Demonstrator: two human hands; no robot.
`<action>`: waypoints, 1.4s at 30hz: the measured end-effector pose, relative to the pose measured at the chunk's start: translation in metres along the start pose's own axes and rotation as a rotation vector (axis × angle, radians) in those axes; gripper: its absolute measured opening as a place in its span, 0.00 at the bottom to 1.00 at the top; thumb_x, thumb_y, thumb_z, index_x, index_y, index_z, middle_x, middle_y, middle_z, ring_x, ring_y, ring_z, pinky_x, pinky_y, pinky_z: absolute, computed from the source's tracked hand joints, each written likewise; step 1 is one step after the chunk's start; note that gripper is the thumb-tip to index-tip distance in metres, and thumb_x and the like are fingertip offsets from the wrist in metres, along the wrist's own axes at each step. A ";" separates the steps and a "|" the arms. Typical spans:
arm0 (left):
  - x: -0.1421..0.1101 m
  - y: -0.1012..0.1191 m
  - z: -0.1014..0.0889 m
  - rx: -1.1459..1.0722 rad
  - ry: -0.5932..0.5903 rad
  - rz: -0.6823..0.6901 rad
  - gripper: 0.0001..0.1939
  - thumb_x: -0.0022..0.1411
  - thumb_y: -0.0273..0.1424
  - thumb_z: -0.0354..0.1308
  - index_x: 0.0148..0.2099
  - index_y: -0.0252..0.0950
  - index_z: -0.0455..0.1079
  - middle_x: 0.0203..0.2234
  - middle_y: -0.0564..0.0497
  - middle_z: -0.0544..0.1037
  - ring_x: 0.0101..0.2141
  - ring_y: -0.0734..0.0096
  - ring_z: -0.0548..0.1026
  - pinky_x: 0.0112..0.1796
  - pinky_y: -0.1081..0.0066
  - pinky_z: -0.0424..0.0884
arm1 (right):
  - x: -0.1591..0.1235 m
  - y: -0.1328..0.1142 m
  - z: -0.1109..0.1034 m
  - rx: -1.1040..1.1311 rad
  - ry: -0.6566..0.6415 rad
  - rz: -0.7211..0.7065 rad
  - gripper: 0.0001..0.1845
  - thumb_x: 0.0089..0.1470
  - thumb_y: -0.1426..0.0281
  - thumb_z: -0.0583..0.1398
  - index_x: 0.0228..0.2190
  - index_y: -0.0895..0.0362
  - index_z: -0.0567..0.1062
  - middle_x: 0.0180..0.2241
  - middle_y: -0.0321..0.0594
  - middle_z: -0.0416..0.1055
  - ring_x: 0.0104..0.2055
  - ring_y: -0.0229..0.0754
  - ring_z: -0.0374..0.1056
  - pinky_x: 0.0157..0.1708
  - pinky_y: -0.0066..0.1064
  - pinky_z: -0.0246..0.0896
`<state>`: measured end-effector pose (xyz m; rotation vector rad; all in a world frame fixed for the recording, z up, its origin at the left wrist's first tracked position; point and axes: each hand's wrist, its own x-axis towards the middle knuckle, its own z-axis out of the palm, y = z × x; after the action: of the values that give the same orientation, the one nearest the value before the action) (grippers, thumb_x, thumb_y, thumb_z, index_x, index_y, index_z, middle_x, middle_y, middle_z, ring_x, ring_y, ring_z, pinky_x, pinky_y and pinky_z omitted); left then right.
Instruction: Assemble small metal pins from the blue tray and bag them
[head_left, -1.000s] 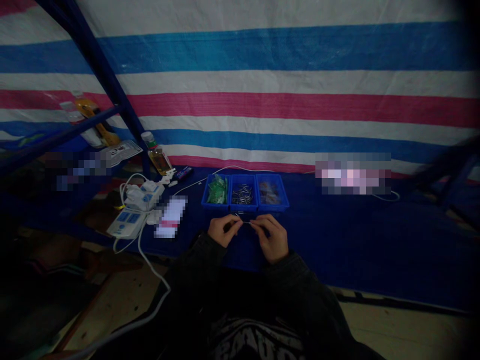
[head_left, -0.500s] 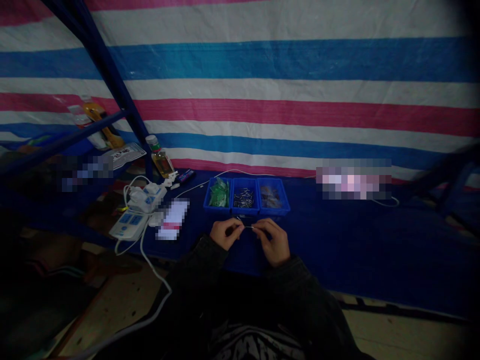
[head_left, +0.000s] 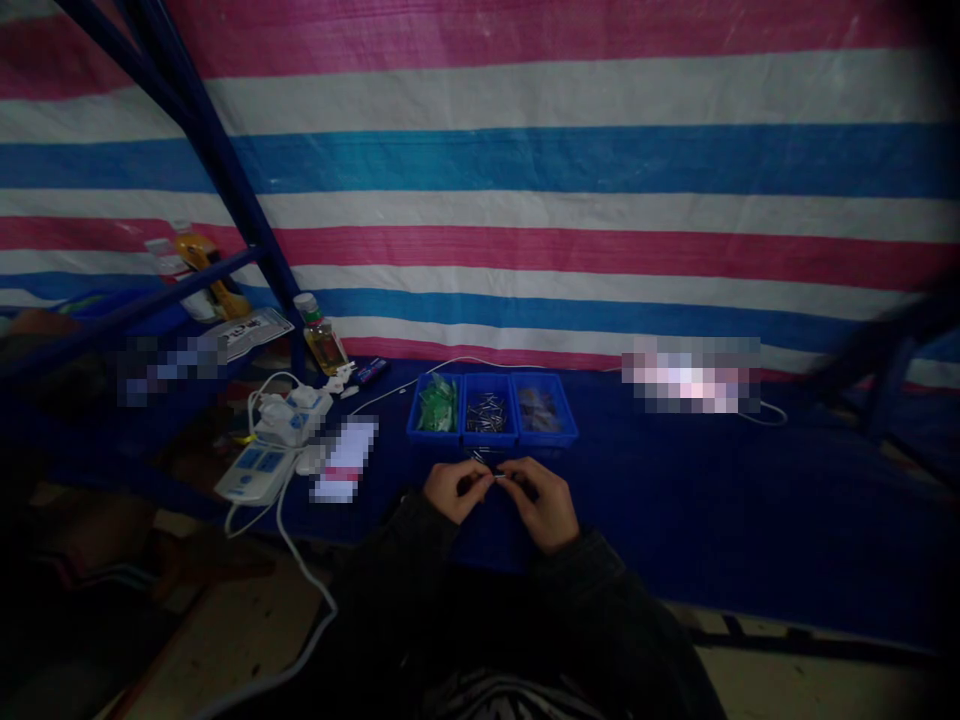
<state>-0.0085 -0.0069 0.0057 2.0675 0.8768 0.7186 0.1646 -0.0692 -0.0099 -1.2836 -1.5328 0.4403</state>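
My left hand (head_left: 454, 490) and my right hand (head_left: 544, 502) are close together over the blue cloth, just in front of three blue bins. Both pinch a thin metal piece (head_left: 496, 478) between their fingertips; it is too small to name. The left bin (head_left: 435, 407) holds green parts, the middle bin (head_left: 486, 411) holds small metal pins, and the right bin (head_left: 541, 410) holds dark brownish parts.
White power strips (head_left: 259, 462) with a trailing cable (head_left: 300, 570) lie left of the bins. A small bottle of yellow liquid (head_left: 321, 335) stands by a blue metal frame post (head_left: 225, 180). A striped tarp (head_left: 570, 200) hangs behind the table.
My hands have drawn a little closer together around the thin piece. The camera has tilted up, so everything sits lower in the picture.
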 end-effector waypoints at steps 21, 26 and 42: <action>0.000 -0.001 0.000 0.015 0.040 -0.011 0.12 0.66 0.37 0.55 0.39 0.35 0.75 0.18 0.55 0.76 0.20 0.76 0.71 0.26 0.78 0.65 | 0.003 -0.003 -0.001 -0.006 -0.023 0.006 0.08 0.62 0.68 0.57 0.32 0.54 0.75 0.32 0.39 0.73 0.35 0.43 0.70 0.37 0.33 0.64; 0.001 -0.002 0.001 0.018 0.040 -0.015 0.11 0.65 0.36 0.55 0.38 0.35 0.75 0.18 0.55 0.76 0.20 0.77 0.72 0.26 0.78 0.65 | 0.002 -0.003 -0.001 -0.010 -0.031 0.008 0.08 0.62 0.69 0.57 0.33 0.53 0.75 0.33 0.39 0.74 0.36 0.43 0.71 0.38 0.33 0.65; 0.001 -0.002 0.001 0.006 0.042 -0.023 0.12 0.66 0.37 0.55 0.38 0.35 0.75 0.18 0.55 0.76 0.21 0.76 0.72 0.26 0.78 0.64 | 0.003 -0.003 0.000 0.020 -0.010 -0.029 0.07 0.61 0.69 0.57 0.33 0.53 0.75 0.33 0.40 0.73 0.36 0.43 0.71 0.37 0.33 0.67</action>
<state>-0.0081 -0.0057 0.0042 2.0514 0.9256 0.7503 0.1629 -0.0681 -0.0062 -1.2441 -1.5493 0.4429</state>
